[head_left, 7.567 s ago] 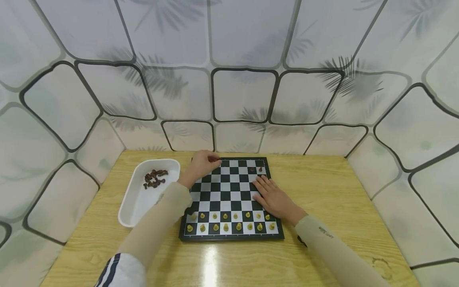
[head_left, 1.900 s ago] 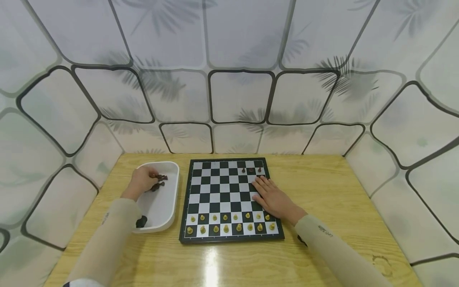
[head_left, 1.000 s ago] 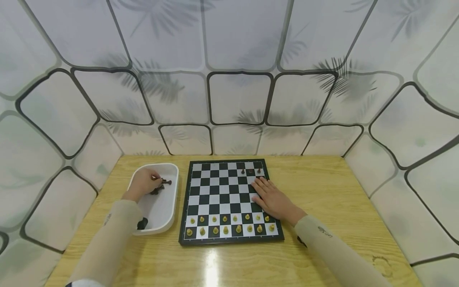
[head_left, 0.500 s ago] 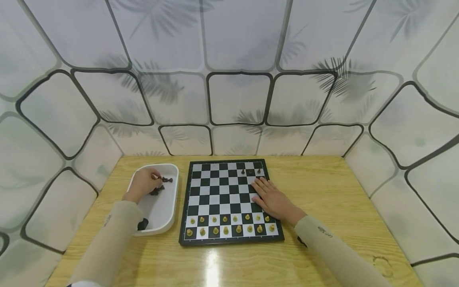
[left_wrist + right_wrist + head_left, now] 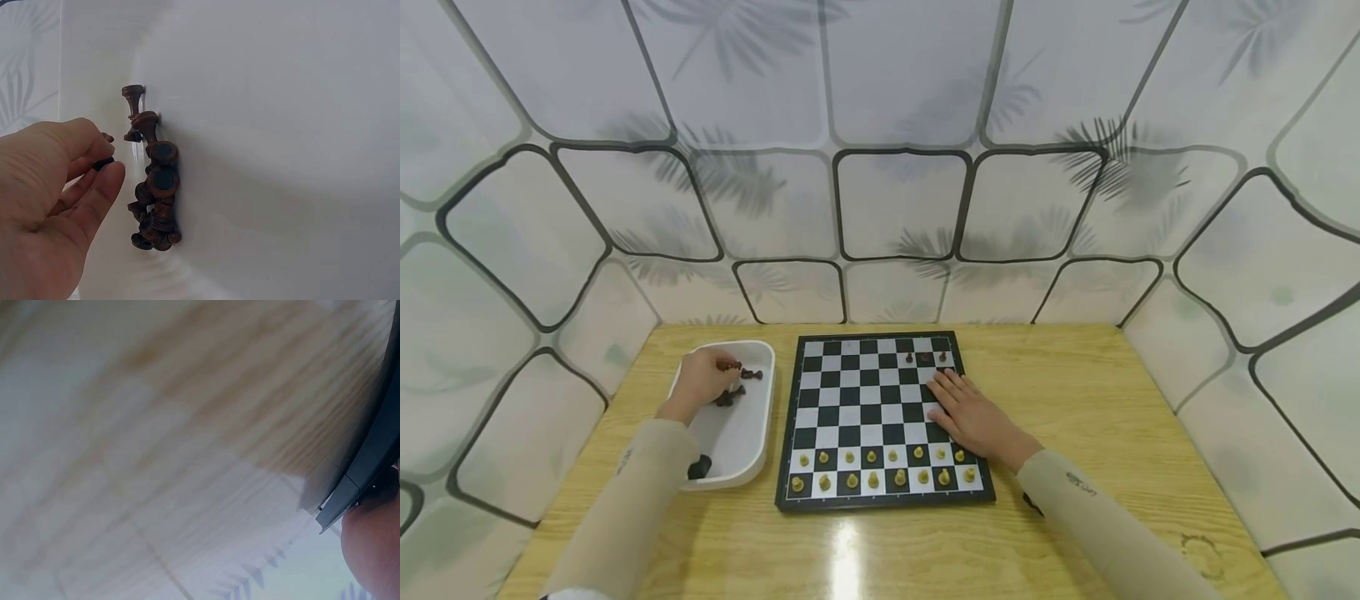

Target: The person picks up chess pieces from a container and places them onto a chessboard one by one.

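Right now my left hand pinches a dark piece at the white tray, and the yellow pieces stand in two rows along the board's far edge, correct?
Not quite: in the head view, the yellow pieces stand in two rows along the near edge of the board. The left hand does pinch a dark piece at the white tray.

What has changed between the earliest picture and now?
The left hand has moved left and nearer, from the far edge of the board into the white tray, where it pinches a mostly hidden dark piece. A third dark piece now sits toward the board's far right. The right hand and the two rows of yellow pieces stayed put.
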Available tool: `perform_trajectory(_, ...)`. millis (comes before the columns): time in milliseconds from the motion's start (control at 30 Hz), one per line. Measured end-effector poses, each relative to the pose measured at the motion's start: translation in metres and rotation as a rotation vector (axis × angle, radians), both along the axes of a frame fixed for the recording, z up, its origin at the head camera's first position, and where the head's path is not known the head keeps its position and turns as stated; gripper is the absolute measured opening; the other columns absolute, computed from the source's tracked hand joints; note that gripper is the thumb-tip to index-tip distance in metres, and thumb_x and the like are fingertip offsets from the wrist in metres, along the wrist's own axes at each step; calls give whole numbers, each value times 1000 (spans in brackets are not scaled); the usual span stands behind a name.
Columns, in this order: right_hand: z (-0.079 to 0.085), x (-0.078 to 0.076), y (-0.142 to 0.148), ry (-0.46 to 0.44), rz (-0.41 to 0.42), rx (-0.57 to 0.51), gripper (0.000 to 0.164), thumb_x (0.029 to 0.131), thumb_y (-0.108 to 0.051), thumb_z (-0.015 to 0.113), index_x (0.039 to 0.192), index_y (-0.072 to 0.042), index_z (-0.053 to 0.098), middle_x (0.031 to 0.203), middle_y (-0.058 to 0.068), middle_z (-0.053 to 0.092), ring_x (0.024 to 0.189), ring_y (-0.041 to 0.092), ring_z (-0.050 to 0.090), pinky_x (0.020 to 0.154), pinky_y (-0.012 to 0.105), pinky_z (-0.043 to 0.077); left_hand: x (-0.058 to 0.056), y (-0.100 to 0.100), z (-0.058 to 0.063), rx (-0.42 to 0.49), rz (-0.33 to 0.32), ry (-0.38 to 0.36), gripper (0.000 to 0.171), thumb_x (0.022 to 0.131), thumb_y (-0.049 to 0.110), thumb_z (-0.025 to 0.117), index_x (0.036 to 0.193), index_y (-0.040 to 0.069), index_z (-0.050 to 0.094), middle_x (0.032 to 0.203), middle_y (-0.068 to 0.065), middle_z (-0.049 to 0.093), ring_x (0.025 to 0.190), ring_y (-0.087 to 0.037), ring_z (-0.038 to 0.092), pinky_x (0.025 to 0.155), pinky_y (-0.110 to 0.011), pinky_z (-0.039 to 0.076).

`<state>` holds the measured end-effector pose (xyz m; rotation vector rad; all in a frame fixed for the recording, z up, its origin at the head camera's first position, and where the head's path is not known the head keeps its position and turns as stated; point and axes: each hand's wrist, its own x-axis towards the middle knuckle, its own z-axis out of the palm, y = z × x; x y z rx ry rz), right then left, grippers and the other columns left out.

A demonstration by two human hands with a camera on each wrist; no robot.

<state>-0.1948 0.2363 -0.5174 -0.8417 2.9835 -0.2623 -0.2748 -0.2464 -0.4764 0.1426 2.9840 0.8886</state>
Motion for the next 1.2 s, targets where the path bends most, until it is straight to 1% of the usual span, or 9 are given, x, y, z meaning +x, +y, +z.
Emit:
perform_trajectory(167, 1, -2, -1, -1, -6, 12, 64, 113, -41, 44, 161, 0, 37, 169, 23, 34, 160, 42, 27, 130, 56, 25, 1, 1, 0, -3, 16, 6, 21, 91, 11, 72, 106, -2, 77, 103, -21, 76, 81, -24, 67, 70, -35, 56)
perform_trajectory(333, 0, -4, -1, 3, -4, 8, 64, 113, -42, 44, 162, -1, 37, 169, 22, 34, 160, 41, 27, 130, 55, 25, 5, 5, 6, -1, 34, -36, 24, 93, 15, 72, 112, 0, 74, 110, -21, 74, 82, -23, 68, 71, -35, 57)
perform_trajectory(433, 1, -3, -2, 8, -1, 4, 64, 112, -41, 45, 161, 0, 38, 169, 22, 35, 160, 41, 28, 130, 55, 26, 6, 7, 10, 22, 43, -46, 24, 95, 17, 72, 112, 0, 73, 109, -21, 74, 82, -24, 68, 70, -34, 56)
perform_trajectory(500, 1, -3, -2, 8, -2, 5, 64, 112, -42, 44, 161, -1, 38, 169, 21, 35, 160, 41, 28, 130, 55, 26, 6, 7, 10, 38, 42, -35, 23, 95, 17, 72, 110, 0, 73, 108, -20, 74, 83, -25, 68, 70, -33, 56)
perform_trajectory(633, 2, -3, -2, 6, 1, 0, 64, 112, -42, 45, 161, 0, 38, 169, 22, 35, 160, 41, 28, 130, 55, 26, 6, 7, 12, 57, 25, 25, 24, 95, 18, 73, 109, -2, 72, 106, -22, 75, 89, -30, 70, 76, -39, 58)
perform_trajectory(733, 1, -3, -1, 6, 3, -7, 64, 112, -41, 45, 161, 0, 38, 169, 23, 36, 159, 42, 28, 130, 55, 26, 6, 9, 16, 70, 26, 62, 26, 95, 19, 72, 110, -2, 72, 107, -23, 75, 93, -33, 70, 79, -42, 59)
perform_trajectory(933, -2, -3, 0, 10, 1, -2, 64, 112, -41, 45, 161, 0, 38, 169, 23, 35, 159, 42, 28, 130, 55, 25, 9, 16, 22, 118, 28, 83, 32, 96, 20, 70, 118, -3, 72, 114, -24, 75, 103, -37, 72, 84, -46, 61)
perform_trajectory(1033, -4, -3, 0, 8, -4, -3, 64, 112, -41, 45, 161, 0, 38, 169, 22, 35, 160, 42, 27, 130, 56, 25, 10, 19, 23, 135, 32, 86, 33, 96, 20, 68, 120, -3, 73, 114, -24, 75, 103, -37, 73, 82, -43, 62)
perform_trajectory(1200, -6, -2, 0, -2, -10, -9, 64, 112, -42, 45, 162, -1, 37, 169, 22, 34, 160, 41, 27, 130, 56, 24, 9, 20, 24, 141, 54, 117, 31, 94, 20, 67, 116, -2, 75, 108, -22, 76, 97, -34, 73, 73, -30, 57)
